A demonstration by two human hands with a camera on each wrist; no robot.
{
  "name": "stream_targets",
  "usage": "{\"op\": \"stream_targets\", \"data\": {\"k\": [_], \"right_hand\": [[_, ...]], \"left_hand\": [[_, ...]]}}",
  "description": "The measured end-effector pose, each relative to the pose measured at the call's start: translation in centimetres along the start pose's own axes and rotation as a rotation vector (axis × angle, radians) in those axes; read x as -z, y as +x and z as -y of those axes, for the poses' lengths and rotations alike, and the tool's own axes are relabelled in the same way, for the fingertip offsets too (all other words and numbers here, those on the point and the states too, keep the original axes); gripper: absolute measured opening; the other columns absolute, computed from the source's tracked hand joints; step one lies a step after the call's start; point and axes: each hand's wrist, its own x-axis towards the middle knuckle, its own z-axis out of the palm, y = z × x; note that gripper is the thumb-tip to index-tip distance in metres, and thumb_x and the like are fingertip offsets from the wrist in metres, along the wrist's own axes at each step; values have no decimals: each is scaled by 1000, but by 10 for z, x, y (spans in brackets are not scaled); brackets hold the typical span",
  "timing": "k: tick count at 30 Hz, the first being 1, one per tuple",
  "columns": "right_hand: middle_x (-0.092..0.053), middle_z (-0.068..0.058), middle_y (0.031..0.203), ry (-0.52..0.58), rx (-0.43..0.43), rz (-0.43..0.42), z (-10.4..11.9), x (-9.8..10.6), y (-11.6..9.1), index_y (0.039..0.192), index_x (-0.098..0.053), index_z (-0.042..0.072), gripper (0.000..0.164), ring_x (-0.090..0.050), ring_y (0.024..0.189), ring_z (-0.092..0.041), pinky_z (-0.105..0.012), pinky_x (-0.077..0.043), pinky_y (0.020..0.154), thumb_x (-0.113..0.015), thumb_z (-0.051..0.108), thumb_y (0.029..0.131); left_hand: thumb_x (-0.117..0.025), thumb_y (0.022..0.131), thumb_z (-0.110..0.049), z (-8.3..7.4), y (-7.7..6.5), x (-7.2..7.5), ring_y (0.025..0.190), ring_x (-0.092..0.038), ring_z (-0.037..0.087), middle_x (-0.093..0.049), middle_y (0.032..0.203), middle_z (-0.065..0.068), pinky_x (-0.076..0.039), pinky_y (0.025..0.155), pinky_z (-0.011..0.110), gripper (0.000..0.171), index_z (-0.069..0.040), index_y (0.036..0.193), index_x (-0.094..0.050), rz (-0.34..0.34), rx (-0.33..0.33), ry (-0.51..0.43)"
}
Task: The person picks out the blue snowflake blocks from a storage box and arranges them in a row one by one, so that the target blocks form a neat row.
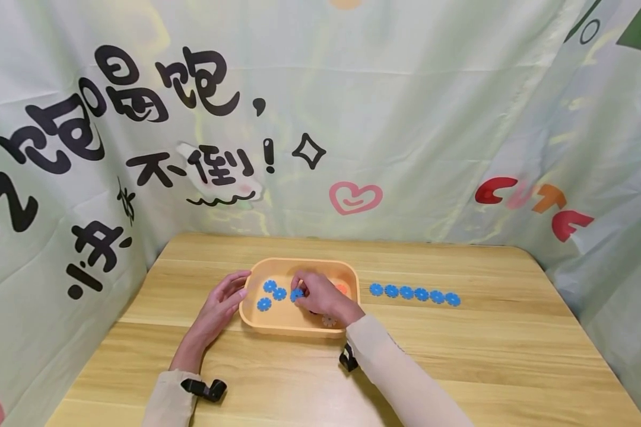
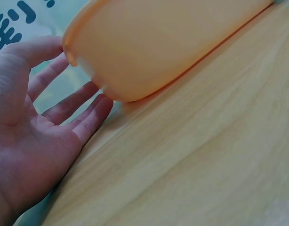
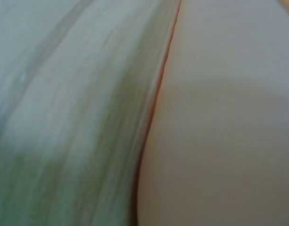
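Note:
An orange plastic bin stands on the table. My left hand is at its left end, fingertips touching the rim and outer wall; in the left wrist view the same hand has its fingers loosely extended against the bin. Inside the bin my right hand pinches a blue snowflake disc between thumb and fingers. To the left of it lie three more blue snowflake discs. An orange-red disc and a pale disc show partly beside the right hand. The right wrist view shows only the bin's wall up close.
Right of the bin, several blue snowflake discs form a row on the wooden table. A printed cloth hangs behind and around the table. Each wrist carries a small black camera.

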Motion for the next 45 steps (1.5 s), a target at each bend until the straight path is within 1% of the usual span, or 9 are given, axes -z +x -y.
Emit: {"op": "stream_targets", "data": {"k": [7,10,14,20,23,28,32,38,45], "right_hand": [[-65,-7,87,87,-4,-4,-2,1,-4,107,-64,5,12,-54,69,-15,-25,-47,63,-66,0,98],[-65,-6,87,99,-4,-21,0,2,-5,109,-65,7,10,-54,69,-14,-25,-47,64,-63,2,100],[-64,-4,91,117,-3,-23,4,5,-7,114,-64,10,13,-55,71,-14,-25,-48,65,-62,5,102],[-64,-6,97,177,7,-28,9,10,-12,119,-65,8,18,-59,76,-18,-27,-50,61,-59,5,103],[-65,-4,99,169,21,-43,12,14,-17,120,-66,7,19,-63,82,-20,-28,-53,66,-60,5,102],[-67,-2,101,151,40,-70,15,20,-25,119,-67,11,19,-65,86,-20,-31,-56,73,-60,6,102],[-67,-2,101,155,59,-96,16,25,-32,119,-68,11,20,-64,84,-19,-30,-57,71,-59,5,102],[-66,-4,101,177,72,-133,14,30,-44,120,-67,6,21,-63,82,-18,-28,-56,70,-60,3,101],[-65,1,99,167,57,-173,15,39,-61,121,-67,13,22,-63,86,-15,-30,-57,72,-63,6,101]], "left_hand": [[-60,104,-17,2,0,-1,134,-48,23,-41,154,16,-51,101,30,50,-8,151,-44,-3,15,1],[-60,105,-18,2,-1,-1,135,-47,24,-40,155,15,-50,102,29,50,-9,151,-44,-6,23,4],[-60,105,-18,2,0,0,136,-46,25,-40,155,15,-51,102,29,50,-9,151,-43,-9,24,0],[-59,105,-17,4,-1,1,135,-46,25,-40,155,15,-51,101,30,49,-9,151,-44,-13,14,4],[-59,105,-17,4,-1,1,135,-47,24,-40,155,16,-51,101,30,49,-8,151,-44,-12,15,4],[-59,105,-17,4,-1,1,135,-47,23,-39,155,16,-51,101,30,50,-8,151,-43,-12,13,0],[-59,105,-17,3,0,1,135,-48,21,-39,155,16,-51,101,30,50,-8,152,-43,-14,8,0],[-59,105,-17,3,1,1,134,-48,21,-39,156,16,-51,101,30,50,-8,152,-43,-10,11,-1],[-59,105,-17,4,1,1,134,-49,21,-39,155,16,-51,102,30,50,-8,152,-43,-9,3,-9]]}}
